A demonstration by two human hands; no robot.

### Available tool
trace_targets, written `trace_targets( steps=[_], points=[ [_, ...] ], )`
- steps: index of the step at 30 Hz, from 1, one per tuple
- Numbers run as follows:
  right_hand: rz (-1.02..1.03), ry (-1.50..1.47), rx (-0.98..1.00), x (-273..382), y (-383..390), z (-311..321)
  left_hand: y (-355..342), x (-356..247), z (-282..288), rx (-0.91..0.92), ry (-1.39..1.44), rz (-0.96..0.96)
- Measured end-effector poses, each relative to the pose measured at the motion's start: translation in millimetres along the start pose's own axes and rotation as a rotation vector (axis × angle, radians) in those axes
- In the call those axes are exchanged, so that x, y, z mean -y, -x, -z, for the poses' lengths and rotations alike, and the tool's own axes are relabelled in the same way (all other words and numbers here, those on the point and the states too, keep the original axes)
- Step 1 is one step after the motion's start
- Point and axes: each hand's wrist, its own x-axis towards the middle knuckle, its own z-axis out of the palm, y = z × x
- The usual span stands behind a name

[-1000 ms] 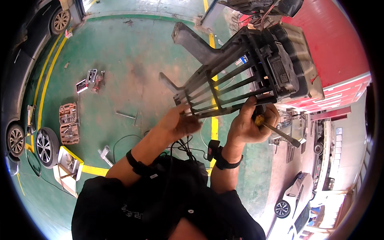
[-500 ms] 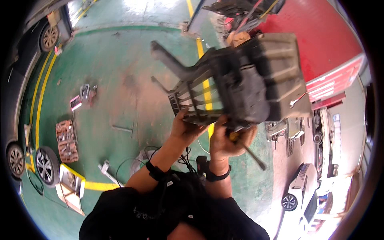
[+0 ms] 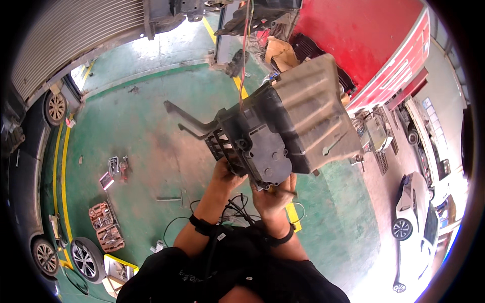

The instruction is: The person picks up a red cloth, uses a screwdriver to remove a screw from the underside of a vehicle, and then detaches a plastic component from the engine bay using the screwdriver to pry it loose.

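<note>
Both my hands hold up a dusty black plastic car part with a slatted frame. It has a boxy black housing [image 3: 268,156], two thin arms reaching out to the left, and a wide brown-dusted panel [image 3: 313,111] on the right. My left hand [image 3: 226,173] is closed on the lower edge of the slatted frame [image 3: 220,144]. Under the housing, my right hand [image 3: 273,198] grips the part from below; its fingertips are partly hidden. A screwdriver, seen earlier in that hand, is now mostly hidden.
On the green floor lie an open socket set [image 3: 106,227], a T-shaped wrench [image 3: 174,198] and a loose wheel [image 3: 87,258]. A dark car [image 3: 30,171] stands at the left, a white car [image 3: 417,212] at the right. Red and yellow wires [image 3: 245,50] hang ahead near a cardboard box [image 3: 280,53].
The plastic part has turned in my hands, so its housing and dusty panel now face me more. My view has shifted up and to the left. The screwdriver's shaft no longer shows clearly.
</note>
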Motion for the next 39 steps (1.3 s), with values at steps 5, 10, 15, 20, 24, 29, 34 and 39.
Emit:
trace_targets(
  steps=[5, 10, 15, 20, 24, 29, 34, 39],
  points=[
    [-0.316, -0.162, 0.074, -8, 9, 65, 4, -27, -17, -0.052, 0.107, -0.092],
    [-0.676, -0.45, 0.19, 11, -39, 151, 14, -72, -29, 0.134, 0.177, -0.045],
    [-0.111, 0.191, 0.484, 46, -106, 153, 21, -99, -38, 0.039, 0.123, -0.145],
    [0.288, 0.535, 0.55, 61, -145, 141, 33, -114, -40, 0.078, 0.106, -0.181],
    [0.396, 0.648, 0.567, 69, -160, 134, 40, -128, -32, 0.091, 0.153, -0.211],
    [0.554, 0.689, 0.589, 74, -177, 124, 44, -141, -20, 0.093, 0.15, -0.215],
    [0.581, 0.72, 0.643, 85, -187, 127, 48, -141, -20, 0.083, 0.035, -0.332],
    [0.638, 0.716, 0.664, 91, -198, 128, 52, -138, -29, 0.033, 0.005, -0.319]
  ],
)
